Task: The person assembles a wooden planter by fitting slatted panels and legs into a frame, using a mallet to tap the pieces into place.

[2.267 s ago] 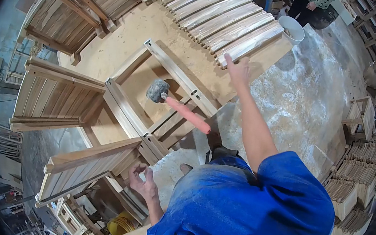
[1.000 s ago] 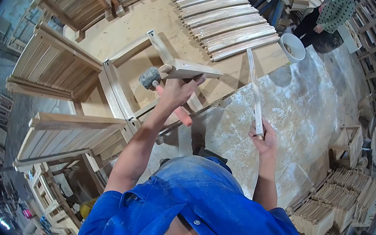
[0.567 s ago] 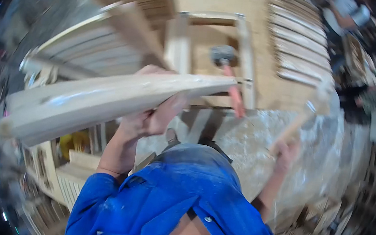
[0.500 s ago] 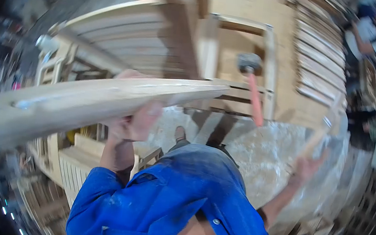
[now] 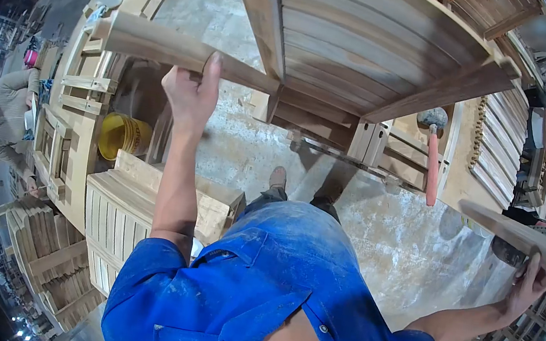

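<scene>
Left fingers (image 5: 176, 80) are clamping a board (image 5: 142, 40) crosswise, extending both sides; right fingers (image 5: 535, 264) are gripping a rail (image 5: 509, 233) pointing forward-left.

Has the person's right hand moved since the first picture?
Yes: the right hand was at the slats; now it is below and to their right in view, holding a wooden bar.

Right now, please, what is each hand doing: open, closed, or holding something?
Left hand: closed, holding a wooden board.
Right hand: closed, holding another board.
</scene>
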`<action>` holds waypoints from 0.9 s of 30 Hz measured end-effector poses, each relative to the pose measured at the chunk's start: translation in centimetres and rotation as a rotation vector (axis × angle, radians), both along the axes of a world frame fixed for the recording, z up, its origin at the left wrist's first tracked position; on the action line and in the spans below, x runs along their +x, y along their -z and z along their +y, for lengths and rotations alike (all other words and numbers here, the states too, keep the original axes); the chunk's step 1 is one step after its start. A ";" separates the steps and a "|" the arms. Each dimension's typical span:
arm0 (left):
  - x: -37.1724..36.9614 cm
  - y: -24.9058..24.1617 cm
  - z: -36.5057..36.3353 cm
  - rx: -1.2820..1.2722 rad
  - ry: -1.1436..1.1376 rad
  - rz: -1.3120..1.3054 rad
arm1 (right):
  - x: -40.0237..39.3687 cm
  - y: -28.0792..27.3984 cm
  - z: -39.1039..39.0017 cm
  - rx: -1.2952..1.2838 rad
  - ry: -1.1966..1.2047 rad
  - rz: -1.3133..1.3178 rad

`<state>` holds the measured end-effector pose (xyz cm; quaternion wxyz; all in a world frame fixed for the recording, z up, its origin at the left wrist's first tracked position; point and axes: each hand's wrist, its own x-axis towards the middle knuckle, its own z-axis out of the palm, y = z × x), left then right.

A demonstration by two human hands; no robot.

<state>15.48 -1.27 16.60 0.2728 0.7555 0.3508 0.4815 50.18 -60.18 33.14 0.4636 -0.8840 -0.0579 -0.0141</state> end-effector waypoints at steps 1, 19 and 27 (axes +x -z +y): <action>-0.1 -0.1 0.2 -0.004 -0.024 0.036 | -1.2 -0.3 3.6 -0.002 -0.169 -0.137; 6.9 -1.3 0.3 0.170 0.162 0.095 | -9.7 8.3 28.8 0.454 -0.182 -0.741; 5.0 0.6 -0.5 0.153 0.168 0.120 | -8.7 11.2 29.0 0.482 -0.163 -0.760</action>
